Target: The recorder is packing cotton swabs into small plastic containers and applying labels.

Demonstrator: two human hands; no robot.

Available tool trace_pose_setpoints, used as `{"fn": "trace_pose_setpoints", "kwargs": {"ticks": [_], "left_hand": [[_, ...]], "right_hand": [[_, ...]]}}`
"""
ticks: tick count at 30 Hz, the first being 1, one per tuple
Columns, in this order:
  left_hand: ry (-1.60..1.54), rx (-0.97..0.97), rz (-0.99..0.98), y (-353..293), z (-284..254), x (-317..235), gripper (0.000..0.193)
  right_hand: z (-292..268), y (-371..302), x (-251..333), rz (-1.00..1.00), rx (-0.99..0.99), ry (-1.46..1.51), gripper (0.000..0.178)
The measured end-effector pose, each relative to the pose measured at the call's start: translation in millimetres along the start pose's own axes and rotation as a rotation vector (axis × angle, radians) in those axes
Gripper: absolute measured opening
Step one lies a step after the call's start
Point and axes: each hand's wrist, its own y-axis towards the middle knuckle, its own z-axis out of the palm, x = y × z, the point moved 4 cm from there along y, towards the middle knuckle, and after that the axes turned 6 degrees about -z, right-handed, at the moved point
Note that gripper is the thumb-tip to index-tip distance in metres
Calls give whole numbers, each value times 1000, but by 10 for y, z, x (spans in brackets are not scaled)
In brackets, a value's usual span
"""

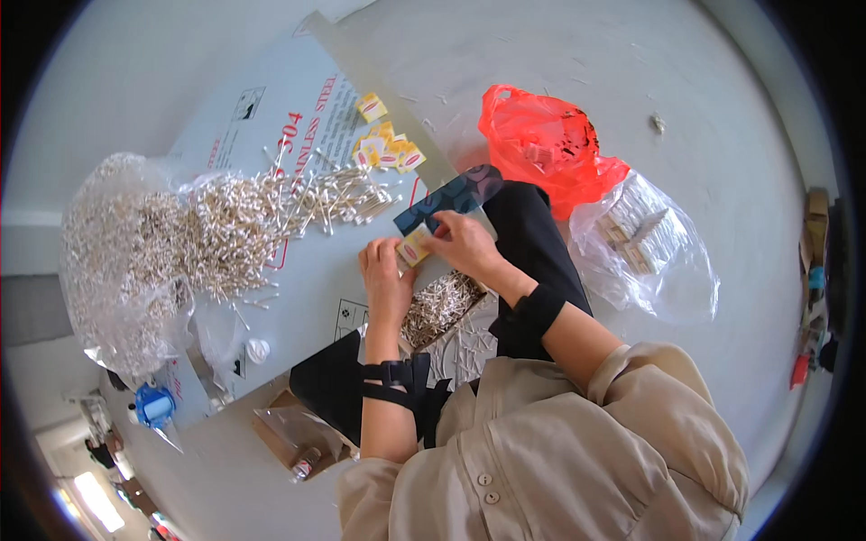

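Note:
Above my lap, a small yellow-and-white packet (414, 245) is between my two hands. My left hand (388, 281) is closed on its left side with fingers and thumb. The fingers of my right hand (465, 243) pinch at its upper right edge. Just below the hands, an open cardboard box (468, 316) contains many white cotton swabs (439, 305). More loose swabs lie under that box. Farther left on the table, a big heap of cotton swabs (236, 225) spills from a clear plastic bag (108, 261). Several similar yellow-and-white packets (386, 149) lie beyond my hands.
A sheet-covered table (298, 311) stands to the left, with a dark patterned strip (428, 206) at its edge. On the floor at right are a red plastic bag (532, 135) and a clear bag (686, 261) of white packs. An open carton (280, 428) sits lower left.

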Motion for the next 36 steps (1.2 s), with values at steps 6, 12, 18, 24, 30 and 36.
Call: {"fn": "trace_pose_setpoints", "kwargs": {"ticks": [6, 12, 18, 24, 30, 36], "left_hand": [[-162, -105, 83, -66, -14, -119, 50], [-1130, -2, -492, -108, -139, -78, 25], [-840, -91, -323, -80, -306, -312, 7], [-399, -25, -64, -1, -377, -616, 11], [-70, 96, 293, -3, -437, -1006, 10], [-192, 106, 151, -23, -362, -1102, 13]], "right_hand": [[-11, -5, 59, -6, 153, 8, 34], [83, -176, -4, 296, 154, 1350, 18], [-135, -121, 33, 157, 225, 1263, 25], [-419, -84, 153, -42, 319, 994, 34], [-698, -211, 482, -679, 223, 384, 9], [-678, -321, 464, -755, -9, 126, 17]]}}
